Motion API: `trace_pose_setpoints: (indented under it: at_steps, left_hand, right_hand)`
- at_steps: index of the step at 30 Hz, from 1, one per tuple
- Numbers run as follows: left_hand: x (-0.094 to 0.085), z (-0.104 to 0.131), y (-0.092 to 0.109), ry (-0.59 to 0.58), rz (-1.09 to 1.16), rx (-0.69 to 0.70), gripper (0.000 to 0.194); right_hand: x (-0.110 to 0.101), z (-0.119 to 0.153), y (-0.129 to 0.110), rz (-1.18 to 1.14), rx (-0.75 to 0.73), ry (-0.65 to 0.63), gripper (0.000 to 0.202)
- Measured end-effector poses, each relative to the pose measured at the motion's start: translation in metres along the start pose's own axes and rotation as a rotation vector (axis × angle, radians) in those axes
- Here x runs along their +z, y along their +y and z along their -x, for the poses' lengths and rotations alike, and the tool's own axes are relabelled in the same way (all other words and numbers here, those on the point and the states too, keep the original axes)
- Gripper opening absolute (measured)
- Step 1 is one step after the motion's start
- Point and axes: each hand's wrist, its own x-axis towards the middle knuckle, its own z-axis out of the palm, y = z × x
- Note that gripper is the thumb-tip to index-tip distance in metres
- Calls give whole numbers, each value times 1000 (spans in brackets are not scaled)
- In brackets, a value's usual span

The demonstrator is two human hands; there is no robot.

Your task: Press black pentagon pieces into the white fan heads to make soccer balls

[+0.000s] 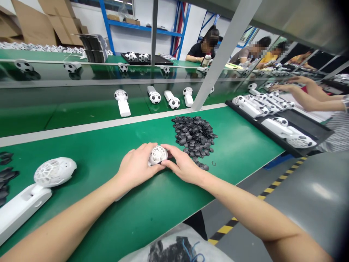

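Observation:
Between my two hands is a white handheld fan with a round, openwork head like a football. My left hand wraps the left side of the head, and a bit of the white handle shows beneath my left wrist. On the right side of the head, the thumb and fingers of my right hand press against its edge; whether a small piece is between them is hidden. Just beyond my right hand lies a heap of small black patches. Another white fan, without black patches on its head, lies at the left.
Behind the green bench, a conveyor belt carries several football-patterned fans. A black tray of fans stands at the right, near a co-worker's arms. A slanted metal post rises from the bench's back edge. More black patches lie far left.

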Motion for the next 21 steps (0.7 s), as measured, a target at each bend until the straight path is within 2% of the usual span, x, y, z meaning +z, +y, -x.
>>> trace_pose_setpoints:
  at_steps: [6,9,12,15,18,21]
  left_hand:
    - [2,1,1,16,22,0,54]
    - [-2,1,0,-30,64,12,53]
    - [-6,0,-4,-103,70,41,59]
    - [-8,-3,-9,-147,22,90,60]
    - [-8,-3,-10,-147,-33,133,59]
    - [-7,-2,-11,-142,-48,149,59]
  right_hand:
    - [5,-6,1,-6,0,63,38]
    - [-12,-6,4,-37,15,23,29]
    - [-35,4,8,94,30,7,12]
    - [-46,16,7,292,23,-94,7]
    - [-42,24,5,461,16,-194,11]
    - [-38,29,3,533,-28,-250,15]
